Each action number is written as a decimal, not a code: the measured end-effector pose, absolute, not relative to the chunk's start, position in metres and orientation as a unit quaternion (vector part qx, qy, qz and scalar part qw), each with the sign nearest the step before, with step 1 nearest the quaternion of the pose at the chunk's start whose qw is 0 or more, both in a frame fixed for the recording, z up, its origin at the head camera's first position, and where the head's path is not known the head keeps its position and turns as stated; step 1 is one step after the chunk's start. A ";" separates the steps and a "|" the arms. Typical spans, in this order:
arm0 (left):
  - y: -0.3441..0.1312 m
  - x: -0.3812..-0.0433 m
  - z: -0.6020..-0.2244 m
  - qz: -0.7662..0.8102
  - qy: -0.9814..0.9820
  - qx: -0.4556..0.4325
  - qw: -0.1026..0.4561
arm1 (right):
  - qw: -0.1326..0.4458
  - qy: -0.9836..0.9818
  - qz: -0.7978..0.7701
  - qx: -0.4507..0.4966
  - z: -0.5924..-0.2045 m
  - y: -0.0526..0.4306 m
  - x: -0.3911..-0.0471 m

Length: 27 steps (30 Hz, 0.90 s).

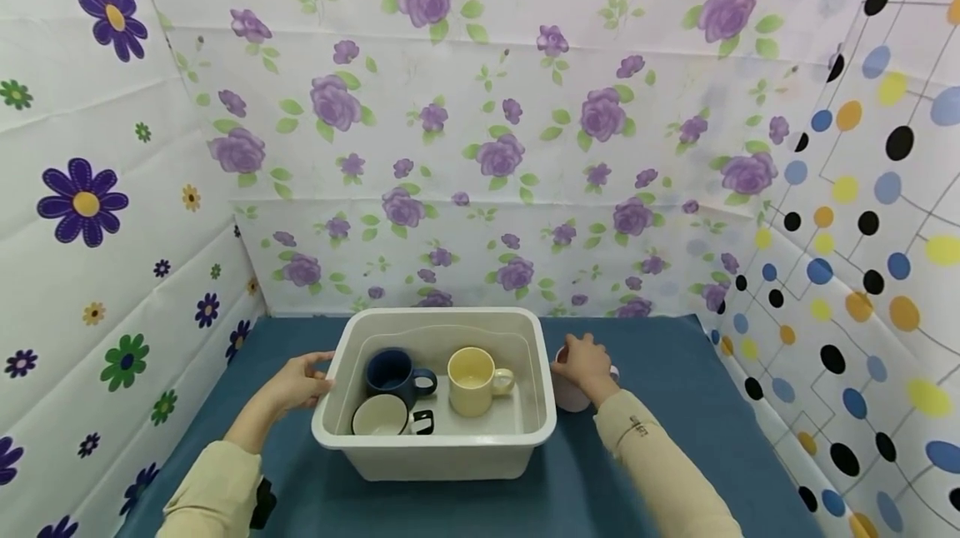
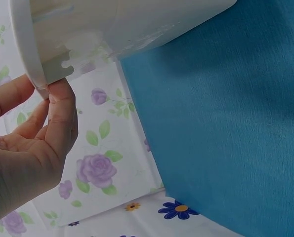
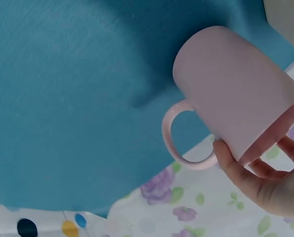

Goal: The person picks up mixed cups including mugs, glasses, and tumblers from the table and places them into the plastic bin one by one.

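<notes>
A white plastic tub [image 1: 442, 442] stands on the blue-covered table. My left hand [image 1: 296, 383] pinches its left rim, thumb on one side and fingers beneath the lip [image 2: 30, 64]. To the right of the tub, a pink mug [image 1: 572, 399] is gripped by its rim with my right hand [image 1: 588, 365]. The right wrist view shows the fingers at the mug's mouth and its handle [image 3: 169, 133] free. Inside the tub are a navy mug [image 1: 392, 380], a yellow mug [image 1: 470, 398] and a cream mug with a black handle [image 1: 380, 417].
Blue cloth [image 1: 645, 455] covers the table. Behind it hangs a sheet with purple roses [image 1: 498, 156]. A daisy-print sheet [image 1: 82, 288] walls the left side, and a dotted one [image 1: 847, 330] the right.
</notes>
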State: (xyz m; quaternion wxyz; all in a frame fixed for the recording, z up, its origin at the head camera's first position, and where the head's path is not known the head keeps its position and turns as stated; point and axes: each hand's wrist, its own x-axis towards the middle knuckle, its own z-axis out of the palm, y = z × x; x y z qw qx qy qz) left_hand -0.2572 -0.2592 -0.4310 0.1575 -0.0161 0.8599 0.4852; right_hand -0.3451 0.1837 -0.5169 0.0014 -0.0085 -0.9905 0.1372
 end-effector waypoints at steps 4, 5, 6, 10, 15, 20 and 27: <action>-0.260 -0.260 -0.430 0.482 0.861 -0.012 0.160 | -0.009 -0.990 0.142 0.002 -0.502 0.188 -0.342; -0.261 -0.260 -0.430 0.483 0.861 -0.013 0.161 | -0.011 -0.989 0.145 0.006 -0.498 0.189 -0.341; -0.261 -0.260 -0.430 0.482 0.861 -0.011 0.162 | -0.014 -0.989 0.148 0.008 -0.494 0.190 -0.339; -0.260 -0.261 -0.430 0.483 0.860 -0.012 0.165 | -0.017 -0.988 0.151 0.015 -0.482 0.196 -0.333; -0.260 -0.259 -0.429 0.481 0.861 -0.011 0.164 | -0.022 -0.988 0.148 0.025 -0.475 0.201 -0.329; -0.259 -0.259 -0.431 0.481 0.861 -0.010 0.166 | -0.018 -0.988 0.154 0.027 -0.471 0.204 -0.326; -0.260 -0.260 -0.432 0.483 0.860 -0.020 0.162 | -0.015 -0.986 0.159 0.046 -0.457 0.203 -0.324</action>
